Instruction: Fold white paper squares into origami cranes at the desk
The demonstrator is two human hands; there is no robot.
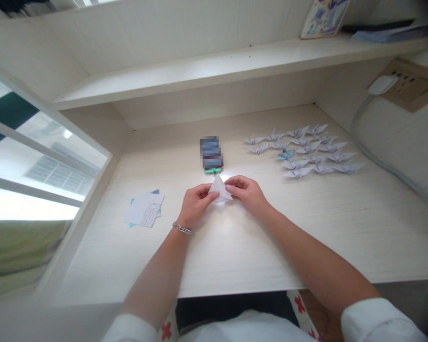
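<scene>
A folded white piece of paper (219, 187), triangular with its tip pointing away from me, is held just over the desk between both hands. My left hand (197, 203) pinches its left side, thumb on top; a silver chain bracelet circles that wrist. On the right side, thumb and fingers of my right hand (247, 191) are closed on the paper's edge. Just beyond the paper lies a phone (211, 153) with a blurred screen and a green stand or case end. Rows of white folded paper cranes (310, 147), with a blue one (285, 155) among them, sit to the right.
A small stack of paper sheets (145, 209), the top one bearing writing, lies at left on the pale wooden desk (231, 266). A shelf (185, 66) crosses above. At right, a cable (364, 147) runs from a plug (383, 85) in the wall socket. A window is on the left.
</scene>
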